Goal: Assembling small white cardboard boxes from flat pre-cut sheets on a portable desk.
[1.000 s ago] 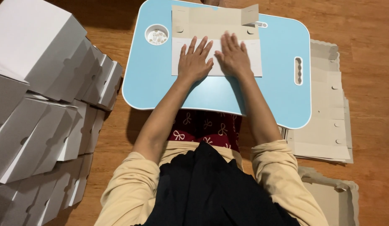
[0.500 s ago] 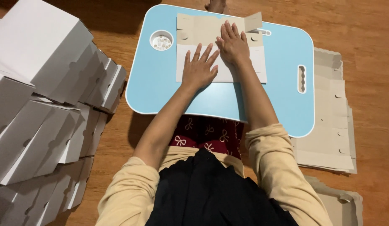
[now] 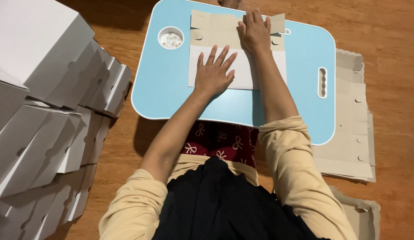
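A flat cardboard box blank (image 3: 216, 31), white on its near half and brown at the far flaps, lies on a light blue lap table (image 3: 162, 84). My left hand (image 3: 214, 71) rests flat on the white near part, fingers spread. Farther away, my right hand (image 3: 255, 30) presses palm-down on the brown far flap, next to a small raised side tab (image 3: 277, 23). Neither hand grips anything.
Several folded white boxes (image 3: 46, 89) are piled on the wooden floor at the left. A stack of flat blanks (image 3: 351, 124) lies at the right of the table. A round cup hole (image 3: 170, 38) in the table holds small pieces. A slot (image 3: 322, 82) is at its right.
My right hand slid away from me, from beside the left hand up onto the far brown flap. My left hand stayed on the white panel. The view shifted slightly.
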